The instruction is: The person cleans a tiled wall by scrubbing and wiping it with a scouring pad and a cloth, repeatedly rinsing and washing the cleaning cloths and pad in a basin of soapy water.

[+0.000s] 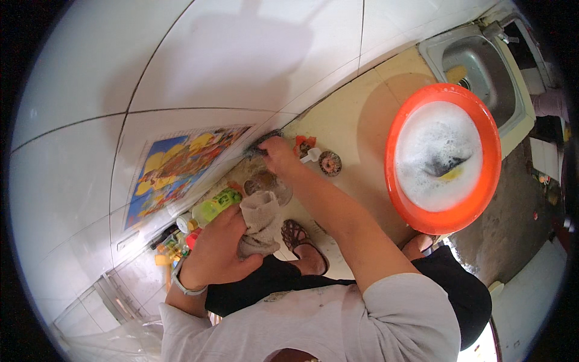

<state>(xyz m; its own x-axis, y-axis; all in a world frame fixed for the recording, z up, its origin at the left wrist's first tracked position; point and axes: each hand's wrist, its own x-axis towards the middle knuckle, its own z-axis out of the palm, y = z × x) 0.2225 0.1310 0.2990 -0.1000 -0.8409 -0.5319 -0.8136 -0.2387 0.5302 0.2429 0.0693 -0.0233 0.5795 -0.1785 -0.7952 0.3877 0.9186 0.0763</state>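
Note:
My left hand (217, 249), with a bracelet at its wrist, holds a crumpled greyish cloth (261, 219). My right hand (277, 156) reaches to the counter's edge along the wall, its fingers on a dark, fuzzy thing (260, 144), perhaps a scouring pad; its grip is partly hidden. Close to that hand lie a torn red wrapper (304, 144), a small white plastic piece (312, 155) and a round metal scourer (330, 163). An orange plastic basin (491, 181) stands to the right, filled with white suds (434, 131), and a dark and yellow item pokes through the foam.
A steel sink (493, 77) with a tap is at the upper right. A green-labelled bottle (217, 206) and several other bottles stand along the tiled wall, below a colourful poster (176, 172). My sandalled foot (304, 246) shows under my arms.

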